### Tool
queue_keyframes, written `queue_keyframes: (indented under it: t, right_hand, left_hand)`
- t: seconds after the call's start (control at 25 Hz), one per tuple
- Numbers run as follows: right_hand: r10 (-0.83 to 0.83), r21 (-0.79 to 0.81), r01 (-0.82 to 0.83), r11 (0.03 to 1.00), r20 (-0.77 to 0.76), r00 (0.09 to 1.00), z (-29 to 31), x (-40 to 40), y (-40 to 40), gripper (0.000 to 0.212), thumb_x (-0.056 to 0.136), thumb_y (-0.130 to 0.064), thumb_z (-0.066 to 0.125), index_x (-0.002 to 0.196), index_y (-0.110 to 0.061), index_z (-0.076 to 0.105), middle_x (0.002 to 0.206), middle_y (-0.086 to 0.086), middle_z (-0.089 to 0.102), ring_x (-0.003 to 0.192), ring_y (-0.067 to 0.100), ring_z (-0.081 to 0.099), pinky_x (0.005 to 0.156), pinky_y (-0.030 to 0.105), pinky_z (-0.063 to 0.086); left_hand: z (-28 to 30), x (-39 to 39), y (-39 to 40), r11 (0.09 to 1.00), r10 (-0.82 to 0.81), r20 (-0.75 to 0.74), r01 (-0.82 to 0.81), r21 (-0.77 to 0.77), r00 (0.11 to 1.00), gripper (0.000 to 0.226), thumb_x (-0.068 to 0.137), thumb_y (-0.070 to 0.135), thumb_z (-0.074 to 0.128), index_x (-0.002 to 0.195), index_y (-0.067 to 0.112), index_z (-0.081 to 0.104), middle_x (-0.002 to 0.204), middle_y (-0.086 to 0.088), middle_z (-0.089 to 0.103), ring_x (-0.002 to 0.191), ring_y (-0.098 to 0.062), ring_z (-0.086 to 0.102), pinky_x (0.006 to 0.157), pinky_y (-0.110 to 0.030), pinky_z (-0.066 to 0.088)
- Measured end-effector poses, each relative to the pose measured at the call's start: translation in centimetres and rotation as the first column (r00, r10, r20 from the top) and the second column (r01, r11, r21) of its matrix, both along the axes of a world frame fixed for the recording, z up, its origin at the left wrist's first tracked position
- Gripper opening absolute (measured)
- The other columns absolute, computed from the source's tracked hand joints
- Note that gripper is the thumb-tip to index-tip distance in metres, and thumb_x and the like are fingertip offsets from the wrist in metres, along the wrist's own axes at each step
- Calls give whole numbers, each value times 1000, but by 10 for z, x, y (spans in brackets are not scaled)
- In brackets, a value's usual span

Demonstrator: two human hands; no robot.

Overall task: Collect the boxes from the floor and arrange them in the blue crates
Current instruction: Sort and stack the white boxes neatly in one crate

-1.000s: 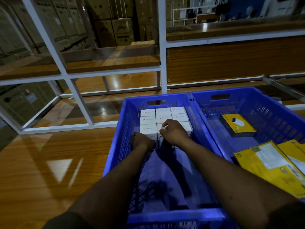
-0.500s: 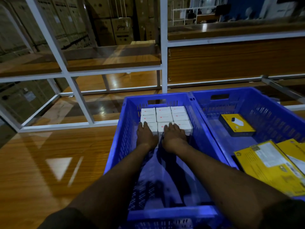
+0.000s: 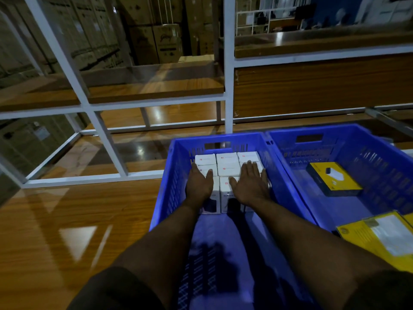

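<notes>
Hands [image 3: 199, 186] slid forward — flat on packed white boxes [image 3: 228, 163]

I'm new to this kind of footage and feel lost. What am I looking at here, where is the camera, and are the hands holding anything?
There is no machine: a person works with bare hands, and the single camera sits on their head, looking forward and down, so both forearms reach in from the bottom edge. The left hand and right hand lie flat, fingers straight, pressing on top of the white boxes packed in rows at the far end of the left blue crate. Nothing is gripped. Beside it, the right blue crate holds a small yellow box and larger yellow packages at its near end. Both crates stand on a glossy wooden surface, with a white shelf frame behind.
</notes>
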State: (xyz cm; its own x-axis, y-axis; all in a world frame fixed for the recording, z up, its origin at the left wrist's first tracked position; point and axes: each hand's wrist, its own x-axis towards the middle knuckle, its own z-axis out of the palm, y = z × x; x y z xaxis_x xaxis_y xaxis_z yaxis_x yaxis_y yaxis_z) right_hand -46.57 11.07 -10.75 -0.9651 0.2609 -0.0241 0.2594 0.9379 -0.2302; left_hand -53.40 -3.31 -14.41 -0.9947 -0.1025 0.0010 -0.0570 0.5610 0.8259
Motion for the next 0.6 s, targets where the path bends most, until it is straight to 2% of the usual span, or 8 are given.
queue_keyframes:
  t: [0.16,0.24,0.28,0.36,0.44,0.52,0.6]
  right_hand:
    - [10,69,-10,998,8,1000,-5,-2,-4,76,100,-53,17,156,-4,-1,164,12,-5,152,24,-8,121,50,-7]
    - [13,88,-14,996,6,1000,-5,-4,-6,76,100,-52,16,156,-4,-1,164,13,-4,152,24,-7,120,52,-7]
    - [15,83,-16,996,11,1000,-5,-9,-6,76,100,-53,17,156,-4,-1,164,13,-4,152,24,-7,120,53,-9]
    - [32,67,-33,997,12,999,-5,-20,-4,78,98,-55,17,156,-4,1,165,12,-3,152,23,-6,119,54,-12]
    - [80,70,-81,994,10,997,-6,-32,-2,78,97,-56,14,156,-6,2,165,9,-3,152,20,-8,119,54,-12]
    - [116,55,-118,992,38,993,-5,-41,2,76,98,-55,12,157,-8,1,165,7,-6,152,18,-10,119,53,-12]
    - [122,43,-124,991,44,992,-4,-44,3,73,99,-53,10,157,-9,0,165,6,-7,152,17,-10,119,53,-12]
  left_hand:
    - [14,11,0,995,-66,-25,64,-75,998,70,96,43,47,152,5,31,148,-18,46,132,-36,48,107,-45,43]
    - [23,15,2,980,-89,-19,84,-181,996,70,101,40,43,155,1,20,157,-19,31,143,-35,34,116,-43,31]
    - [27,16,4,955,-95,-4,90,-284,995,72,103,43,39,156,0,15,161,-19,22,148,-32,24,120,-45,22]
    - [29,12,8,835,-202,-17,163,-525,979,73,104,48,28,157,2,9,165,-15,7,153,-27,6,122,-53,5]
    - [29,2,13,672,-368,9,272,-689,930,67,105,46,19,158,5,8,166,-10,3,154,-22,-1,122,-55,-2]
    - [33,-8,14,583,-434,70,339,-738,898,63,106,43,14,158,7,9,167,-7,4,154,-20,-2,122,-55,-5]
    - [33,-12,14,542,-456,83,350,-764,886,62,106,41,13,158,8,7,167,-6,4,154,-19,-2,121,-56,-7]
